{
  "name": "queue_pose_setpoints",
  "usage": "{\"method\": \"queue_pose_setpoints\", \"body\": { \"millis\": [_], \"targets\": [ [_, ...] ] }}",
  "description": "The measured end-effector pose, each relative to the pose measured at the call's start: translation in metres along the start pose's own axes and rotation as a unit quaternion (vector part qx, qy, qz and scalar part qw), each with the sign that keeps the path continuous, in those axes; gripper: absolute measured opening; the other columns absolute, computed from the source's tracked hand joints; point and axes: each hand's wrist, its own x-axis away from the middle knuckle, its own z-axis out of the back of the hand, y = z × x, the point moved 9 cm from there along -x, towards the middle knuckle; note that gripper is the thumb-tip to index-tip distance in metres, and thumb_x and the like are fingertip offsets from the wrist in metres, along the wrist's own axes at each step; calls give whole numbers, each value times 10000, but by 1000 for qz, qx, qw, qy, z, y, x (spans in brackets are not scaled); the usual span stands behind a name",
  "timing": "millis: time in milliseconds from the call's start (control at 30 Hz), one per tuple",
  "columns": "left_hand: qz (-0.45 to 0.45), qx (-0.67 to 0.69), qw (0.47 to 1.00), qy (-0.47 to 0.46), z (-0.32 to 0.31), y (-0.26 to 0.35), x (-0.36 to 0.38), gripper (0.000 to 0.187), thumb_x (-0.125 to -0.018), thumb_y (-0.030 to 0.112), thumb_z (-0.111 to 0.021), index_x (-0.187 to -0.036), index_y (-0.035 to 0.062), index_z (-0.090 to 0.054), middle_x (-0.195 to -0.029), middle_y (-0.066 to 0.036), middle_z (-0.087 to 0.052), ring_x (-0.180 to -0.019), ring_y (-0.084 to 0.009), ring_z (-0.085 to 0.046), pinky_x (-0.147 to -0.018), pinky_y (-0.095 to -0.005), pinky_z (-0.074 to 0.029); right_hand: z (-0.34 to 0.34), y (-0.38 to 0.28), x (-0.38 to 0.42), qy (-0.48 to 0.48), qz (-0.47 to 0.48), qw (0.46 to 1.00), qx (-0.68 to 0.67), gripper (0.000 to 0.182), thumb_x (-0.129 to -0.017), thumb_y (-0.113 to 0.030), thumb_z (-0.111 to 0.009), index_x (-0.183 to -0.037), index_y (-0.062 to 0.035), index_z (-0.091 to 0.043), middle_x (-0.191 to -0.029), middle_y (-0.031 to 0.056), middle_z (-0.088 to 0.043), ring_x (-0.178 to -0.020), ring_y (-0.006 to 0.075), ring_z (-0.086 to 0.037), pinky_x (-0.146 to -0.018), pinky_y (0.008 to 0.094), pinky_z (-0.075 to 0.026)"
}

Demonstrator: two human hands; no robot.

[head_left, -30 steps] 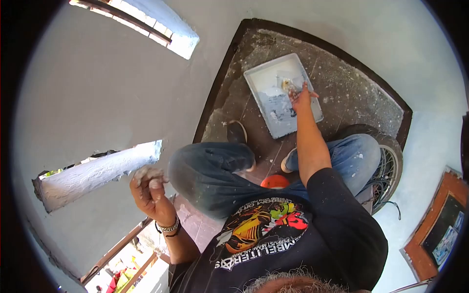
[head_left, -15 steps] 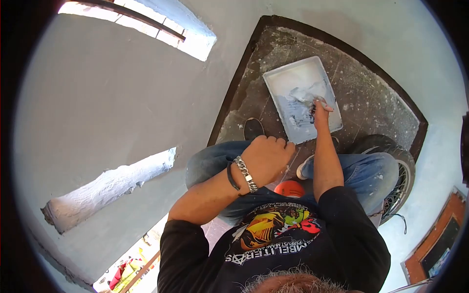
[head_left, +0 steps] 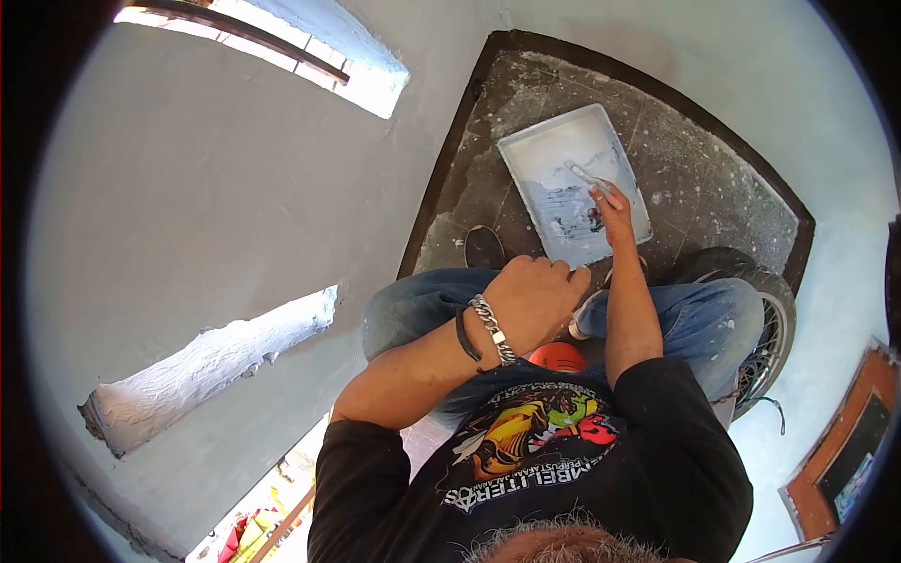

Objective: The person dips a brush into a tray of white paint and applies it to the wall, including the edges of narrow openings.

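Note:
I look straight down at myself crouched on a dusty dark floor [head_left: 694,188]. My right hand [head_left: 608,205] reaches down into a white rectangular tray [head_left: 535,150] smeared with grey-white paste and grips a thin-bladed tool [head_left: 587,176] whose tip lies in the paste. My left hand [head_left: 537,300], with a chain bracelet and a dark band at the wrist, rests on my left knee with fingers curled and nothing visible in it.
A pale plastered wall [head_left: 206,188] fills the left, with a rough plaster-filled slot [head_left: 206,366] and a bright window opening [head_left: 282,47]. A spoked wheel [head_left: 760,347] stands behind my right leg. An orange object [head_left: 556,357] sits between my knees. A wooden frame [head_left: 845,450] is at right.
My left hand came away from the plastered slot in the wall and settled on my knee. My right hand stayed in the tray, shifting the tool through the paste.

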Motion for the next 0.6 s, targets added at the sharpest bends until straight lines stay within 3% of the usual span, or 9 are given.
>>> {"method": "queue_pose_setpoints", "body": {
  "millis": [267,367,600],
  "targets": [
    [-6,-6,1000,-27,-12,3,-3,523,-783,277,-733,-1212,46,-543,-958,-112,-654,-900,-267,-655,-733,-379,-515,14,-18,3,51,73,991,98,365,-868,-221,-663,-1177,-30,-632,-883,29,-646,-760,100,-587,-590,252,-501],
    [0,-4,1000,-28,-15,0,-4,519,-782,279,-733,-1206,44,-547,-966,-117,-658,-902,-276,-659,-735,-384,-521,21,-22,2,83,95,990,66,332,-860,-180,-639,-1153,-22,-631,-832,25,-631,-726,101,-582,-600,263,-518],
    [-1,-5,1000,-20,-18,1,-2,527,-777,282,-738,-1203,37,-547,-968,-126,-660,-903,-278,-662,-741,-386,-523,34,11,-1,56,40,983,-172,288,-877,-142,-606,-1146,-38,-603,-801,34,-616,-660,131,-578,-645,332,-555]
  ]
}}
